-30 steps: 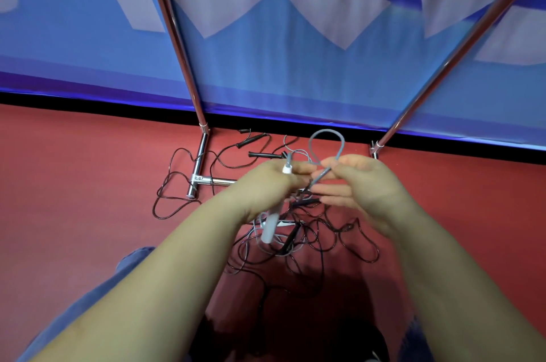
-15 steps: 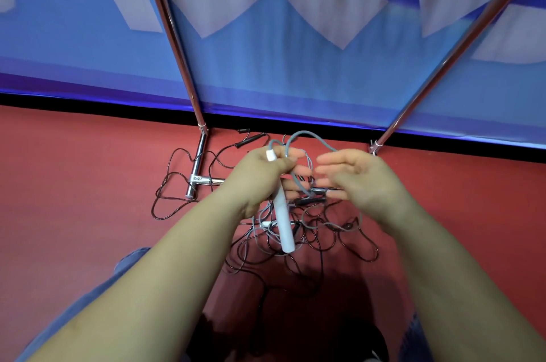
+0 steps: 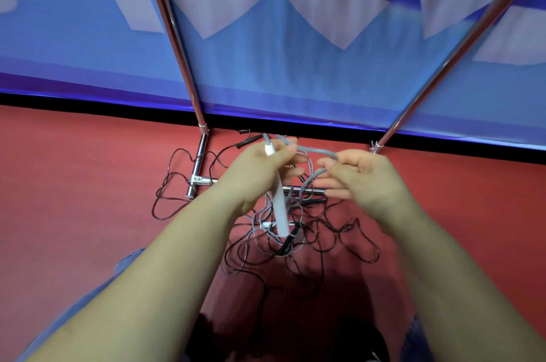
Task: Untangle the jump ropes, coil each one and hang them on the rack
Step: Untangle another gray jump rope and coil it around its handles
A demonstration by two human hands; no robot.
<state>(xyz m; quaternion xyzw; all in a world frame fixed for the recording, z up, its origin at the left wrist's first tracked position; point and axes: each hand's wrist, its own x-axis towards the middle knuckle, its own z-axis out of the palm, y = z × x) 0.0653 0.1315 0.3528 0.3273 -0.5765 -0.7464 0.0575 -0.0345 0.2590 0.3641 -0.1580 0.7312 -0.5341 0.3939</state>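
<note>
since half a second ago my right hand [image 3: 366, 178] has drawn the grey rope [image 3: 317, 152] rightward, pinching it at frame centre, my left hand [image 3: 260, 172] gripping the white handle [image 3: 279, 208] hanging down, above the tangled black ropes [image 3: 325, 231] on the red floor [image 3: 88, 184] by the rack [image 3: 198, 166].

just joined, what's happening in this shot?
A person is working on a tangle of jump ropes. The left hand grips a white handle that hangs down from it, and the right hand pinches the grey rope looped between the two hands. The black ropes lie knotted on the red floor at the foot of the metal rack. Nothing is coiled or hung yet.
</note>
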